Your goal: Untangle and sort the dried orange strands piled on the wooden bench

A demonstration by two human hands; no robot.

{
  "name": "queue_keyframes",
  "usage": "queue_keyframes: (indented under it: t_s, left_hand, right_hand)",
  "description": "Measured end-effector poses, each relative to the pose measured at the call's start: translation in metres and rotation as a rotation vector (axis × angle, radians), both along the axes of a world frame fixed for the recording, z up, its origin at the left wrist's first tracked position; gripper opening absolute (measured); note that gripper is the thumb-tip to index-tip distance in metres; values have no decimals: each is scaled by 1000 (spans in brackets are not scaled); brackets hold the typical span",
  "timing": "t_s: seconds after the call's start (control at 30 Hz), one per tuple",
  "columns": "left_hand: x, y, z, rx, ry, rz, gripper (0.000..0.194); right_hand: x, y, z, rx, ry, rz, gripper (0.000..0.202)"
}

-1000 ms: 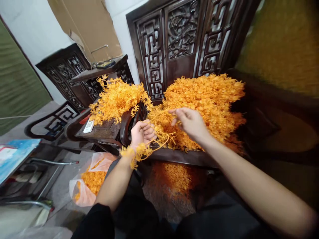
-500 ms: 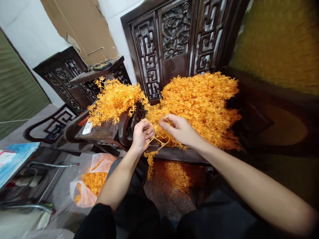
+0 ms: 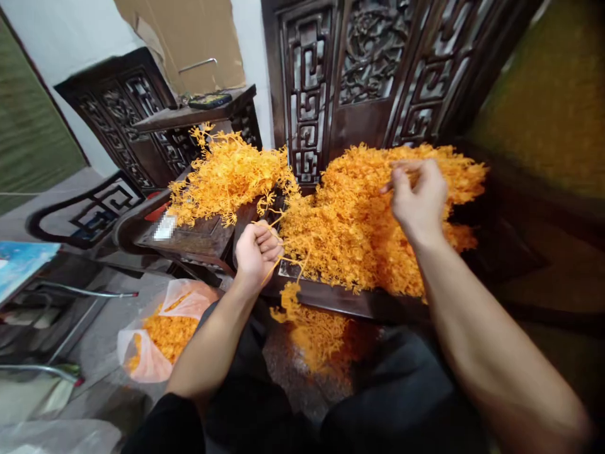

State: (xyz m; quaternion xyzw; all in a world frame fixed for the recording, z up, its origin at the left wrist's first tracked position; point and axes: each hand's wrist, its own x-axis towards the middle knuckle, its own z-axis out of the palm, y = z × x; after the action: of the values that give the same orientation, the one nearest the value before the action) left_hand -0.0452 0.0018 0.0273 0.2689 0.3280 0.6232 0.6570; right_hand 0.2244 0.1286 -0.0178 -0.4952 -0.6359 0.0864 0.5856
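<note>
My left hand [image 3: 259, 253] is closed round thin orange stems of a branching artificial flower sprig [image 3: 302, 265], whose stems stick out on both sides of the fist. Frilly orange clusters dangle below it, in front of the wooden seat's edge. My right hand [image 3: 420, 198] is raised over the big heap of orange artificial flower sprigs [image 3: 359, 221]. Its fingers are curled in towards the thumb; what they hold, if anything, is hidden against the orange.
A smaller orange heap [image 3: 231, 176] lies on a dark wooden side table [image 3: 208, 236] at the left. Carved chair backs [image 3: 326, 120] stand behind. On the floor, an open plastic bag [image 3: 158, 359] holds orange pieces. A folding metal frame [image 3: 89, 293] is at far left.
My right hand has moved away from my left hand, up and right over the big heap. My left hand stays closed on the stems. The view has shifted somewhat.
</note>
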Motion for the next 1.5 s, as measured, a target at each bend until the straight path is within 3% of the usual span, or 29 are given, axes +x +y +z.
queue_keyframes:
  t_s: [0.1, 0.23, 0.33, 0.4, 0.5, 0.6, 0.7, 0.8, 0.9, 0.97, 1.03, 1.1, 1.17, 1.23, 1.33, 1.4, 1.5]
  left_hand:
    - [-6, 0, -9, -59, -8, -83, 38]
    - [-7, 2, -17, -70, 2, -96, 34]
    - [-13, 5, -19, -95, 11, -95, 32]
    - [-17, 7, -20, -106, 20, -103, 30]
    - [-21, 9, -21, -103, 8, -98, 28]
    - [-23, 11, -21, -105, -34, -83, 30]
    - [-19, 11, -22, -120, -99, -101, 31]
    - [-8, 10, -24, -131, -120, -147, 28]
    - [5, 10, -26, -127, 62, -132, 15]
    - [7, 11, -27, -87, 391, -118, 15]
    - [4, 12, -27, 10, 859, -99, 19]
    - [-2, 13, -24, 156, 1282, 13, 34]
    - [-4, 11, -20, 324, 1476, 183, 46]
    - [-1, 7, -16, 500, 1446, 235, 41]
    - [14, -2, -17, 733, 1303, 8, 24]
    - [25, -5, -23, 772, 1257, -103, 21]
    - [38, -5, -33, 675, 1213, -60, 19]
  right_hand:
    - [-24, 15, -14, 12, -345, 23, 34]
    - [-66, 31, -47, -64, -854, -22, 52]
    - [-76, 40, -65, -153, -1029, 5, 58]
    - [-73, 37, -62, -146, -1064, 51, 56]
    - [-63, 12, -37, 77, -976, 92, 50]
    - [-57, -34, -15, 397, -785, 157, 48]
    - [-61, -82, -13, 549, -788, 363, 43]
    - [-70, -112, -23, 458, -776, 592, 31]
    - [-71, -125, -27, 182, -360, 705, 23]
    - [-67, -128, -24, -77, -79, 725, 29]
    - [-60, -131, -20, -259, 97, 734, 35]
    - [-52, -131, -17, -328, 181, 735, 37]
    - [-44, -131, -16, -334, 194, 747, 37]
    - [-38, -131, -16, -356, 144, 776, 39]
    - [-32, -132, -16, -416, -7, 801, 44]
    - [-31, -133, -18, -432, -123, 787, 47]
    - [-35, -135, -21, -412, -271, 746, 47]
